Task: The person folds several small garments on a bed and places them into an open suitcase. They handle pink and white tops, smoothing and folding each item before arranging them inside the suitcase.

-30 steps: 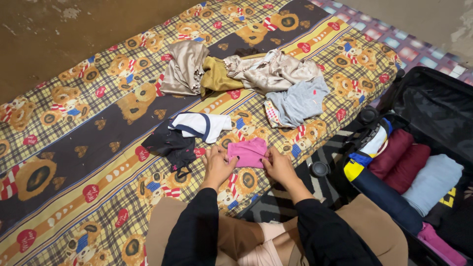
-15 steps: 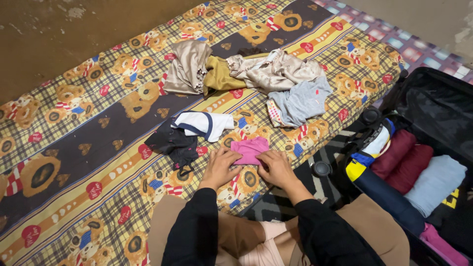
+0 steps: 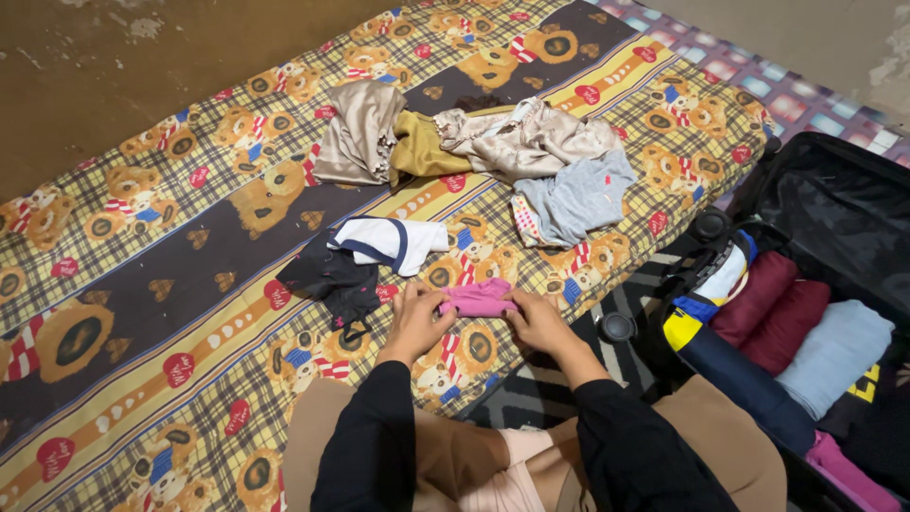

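Observation:
A small pink garment lies on the bear-patterned mattress, folded into a narrow roll. My left hand grips its left end and my right hand grips its right end. Both arms wear black sleeves. Just left of my left hand lie a black garment and a white garment with navy trim.
Further back on the mattress sits a heap of beige, mustard and grey clothes. An open black suitcase stands at the right, holding rolled maroon, pale blue and pink clothes. Bare floor runs along the top left.
The pink garment was lying flat and wider; my hands have rolled it toward me into a narrow strip. The other clothes have not moved.

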